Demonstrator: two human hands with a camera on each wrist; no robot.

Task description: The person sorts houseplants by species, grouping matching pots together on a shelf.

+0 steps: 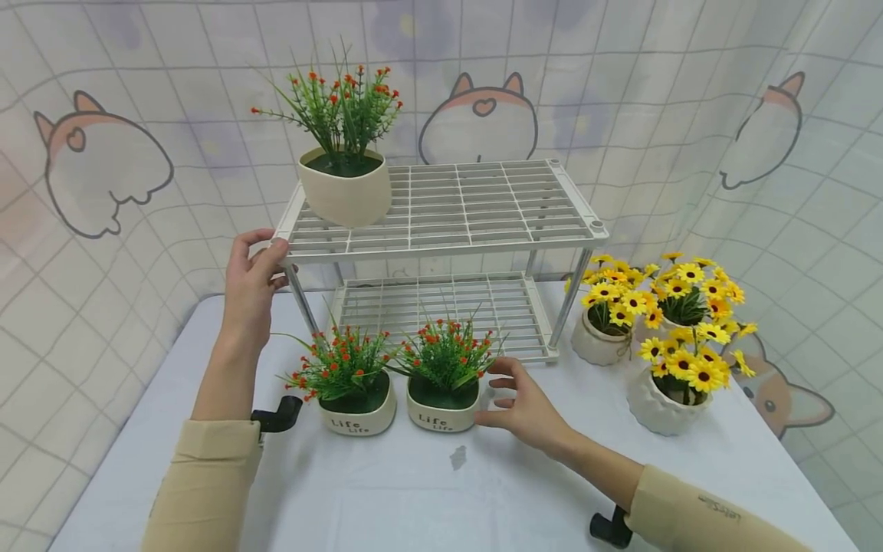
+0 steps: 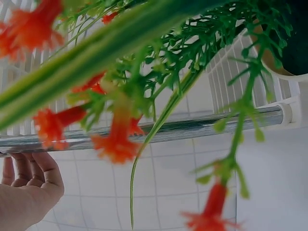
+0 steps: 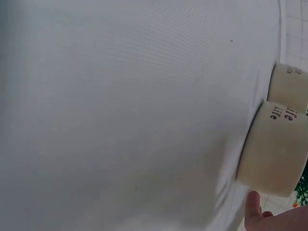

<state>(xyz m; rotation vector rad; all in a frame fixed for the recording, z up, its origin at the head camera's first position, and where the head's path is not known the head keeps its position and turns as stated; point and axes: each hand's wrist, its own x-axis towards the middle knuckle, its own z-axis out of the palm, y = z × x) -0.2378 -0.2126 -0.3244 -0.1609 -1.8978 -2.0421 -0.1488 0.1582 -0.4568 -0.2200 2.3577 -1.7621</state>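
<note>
A white two-tier wire rack (image 1: 476, 207) stands at the back of the table. My left hand (image 1: 250, 276) grips its upper left front corner, thumb on the edge and the other fingers curled below. A cream pot (image 1: 348, 188) of red-flowered plants sits on the top tier, at the left. Two similar pots marked "Life" stand side by side in front of the rack, the left pot (image 1: 360, 420) and the right pot (image 1: 441, 418). My right hand (image 1: 527, 406) is at the right pot's side, its thumb (image 3: 252, 204) right at the pot's edge and its fingers loosely bent.
Three pots of yellow flowers stand right of the rack: a back left pot (image 1: 600, 345), one behind it and a front pot (image 1: 665, 406). A white cloth (image 1: 386, 498) covers the table. Behind hangs a checked curtain (image 1: 200, 176) with cartoon dogs.
</note>
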